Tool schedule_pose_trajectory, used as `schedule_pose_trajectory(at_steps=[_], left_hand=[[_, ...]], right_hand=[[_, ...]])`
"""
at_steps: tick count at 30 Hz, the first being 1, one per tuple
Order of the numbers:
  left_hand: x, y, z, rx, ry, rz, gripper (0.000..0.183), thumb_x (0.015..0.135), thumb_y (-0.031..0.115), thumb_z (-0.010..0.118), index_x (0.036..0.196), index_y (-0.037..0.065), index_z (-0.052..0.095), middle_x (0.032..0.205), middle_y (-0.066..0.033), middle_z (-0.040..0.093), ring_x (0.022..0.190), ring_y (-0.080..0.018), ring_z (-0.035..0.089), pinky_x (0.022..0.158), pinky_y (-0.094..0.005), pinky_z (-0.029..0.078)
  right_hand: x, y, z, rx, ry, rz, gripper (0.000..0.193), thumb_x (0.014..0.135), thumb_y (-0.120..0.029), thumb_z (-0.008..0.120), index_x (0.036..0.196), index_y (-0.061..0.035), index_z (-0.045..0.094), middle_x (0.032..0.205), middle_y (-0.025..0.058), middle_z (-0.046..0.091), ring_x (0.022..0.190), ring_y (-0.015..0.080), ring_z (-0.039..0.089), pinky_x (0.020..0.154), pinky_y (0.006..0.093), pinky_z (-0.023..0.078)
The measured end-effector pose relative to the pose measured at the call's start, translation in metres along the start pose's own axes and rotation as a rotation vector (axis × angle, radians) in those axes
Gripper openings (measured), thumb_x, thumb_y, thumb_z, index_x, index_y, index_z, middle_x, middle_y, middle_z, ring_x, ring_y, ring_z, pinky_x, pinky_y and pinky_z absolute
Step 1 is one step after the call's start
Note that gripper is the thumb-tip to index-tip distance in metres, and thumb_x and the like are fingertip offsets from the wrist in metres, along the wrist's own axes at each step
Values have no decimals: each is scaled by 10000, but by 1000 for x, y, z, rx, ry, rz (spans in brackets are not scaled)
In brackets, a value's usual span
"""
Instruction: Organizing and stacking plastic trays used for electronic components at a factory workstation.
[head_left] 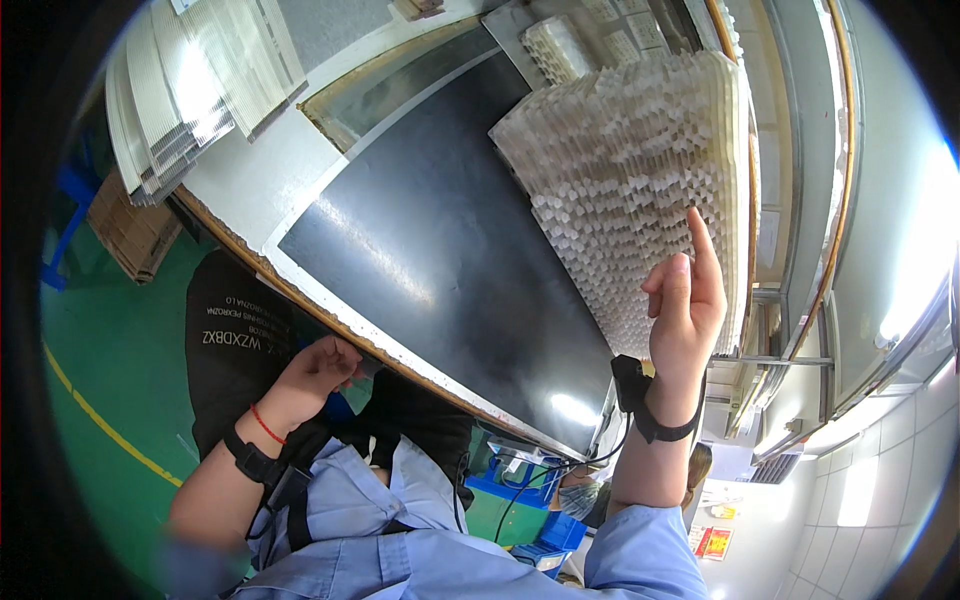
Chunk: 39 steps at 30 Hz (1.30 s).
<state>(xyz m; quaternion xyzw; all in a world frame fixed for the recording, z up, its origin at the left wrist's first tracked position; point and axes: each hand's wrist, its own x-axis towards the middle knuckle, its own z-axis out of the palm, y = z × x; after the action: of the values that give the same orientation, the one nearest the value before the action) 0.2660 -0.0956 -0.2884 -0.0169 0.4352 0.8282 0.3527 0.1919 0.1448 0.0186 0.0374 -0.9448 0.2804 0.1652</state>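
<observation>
While the worker sits at the bench, the right hand (690, 305) is raised over at the right of the frame, in front of a large stack of off-white cellular plastic pieces (610, 150). From where I'm standing, its index finger points straight up the frame, the thumb stands up beside it and the other fingers are folded in; I see nothing in its grasp. The fingertip overlaps the stack, though whether it actually touches I cannot tell.

The left hand (318, 375) hangs at the lower left, just beside the wooden edge of the workbench (225, 232). Its fingers are loosely bent, with no object showing in them, although part of the palm is turned from me.

That stack fills the upper right, its rows of little projections facing the black mat (430, 220) in the middle of the frame. A smaller white cellular block (558, 50) sits near the top, and translucent ribbed sheets (190, 80) lie fanned out at the upper left.

I would call this a moment of reaching or indicating at the stack, with no piece taken up. To lift one from there would, I judge, call for the folded fingers to unfold and find a single edge, gently, since the pieces look thin and tightly packed.
</observation>
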Motion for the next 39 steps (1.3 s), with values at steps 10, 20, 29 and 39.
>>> schedule_pose_trajectory(at_steps=[10, 20, 29, 39], left_hand=[[1, -3, 1, -39, 15, 21, 102, 953, 146, 549, 963, 45, 560, 888, -36, 596, 828, -111, 549, 756, -258, 443], [1, -3, -1, -1, -13, 45, 127, 961, 181, 557, 963, 54, 554, 874, -38, 591, 797, -115, 534, 745, -260, 440], [2, -6, -1, -15, -4, 37, 115, 965, 165, 546, 963, 50, 551, 879, -45, 594, 808, -121, 542, 742, -260, 441], [0, -2, 1, -35, -21, 42, 174, 958, 230, 576, 959, 57, 555, 880, -35, 602, 799, -113, 530, 753, -254, 438]], right_hand=[[1, -2, -2, -19, 26, -12, 492, 966, -124, 531, 1421, -7, 385, 680, -27, 488, 640, 49, 497, 617, 199, 426], [3, -1, -5, 5, 37, 9, 485, 962, -118, 537, 1413, -6, 397, 685, -26, 487, 641, 51, 497, 628, 200, 431], [5, 0, -6, 9, 45, -12, 478, 966, -128, 536, 1407, 0, 403, 696, -23, 501, 645, 51, 499, 622, 200, 430], [6, -2, -10, 24, 44, 1, 489, 969, -139, 538, 1413, 3, 389, 711, -15, 523, 656, 52, 508, 633, 195, 432]])
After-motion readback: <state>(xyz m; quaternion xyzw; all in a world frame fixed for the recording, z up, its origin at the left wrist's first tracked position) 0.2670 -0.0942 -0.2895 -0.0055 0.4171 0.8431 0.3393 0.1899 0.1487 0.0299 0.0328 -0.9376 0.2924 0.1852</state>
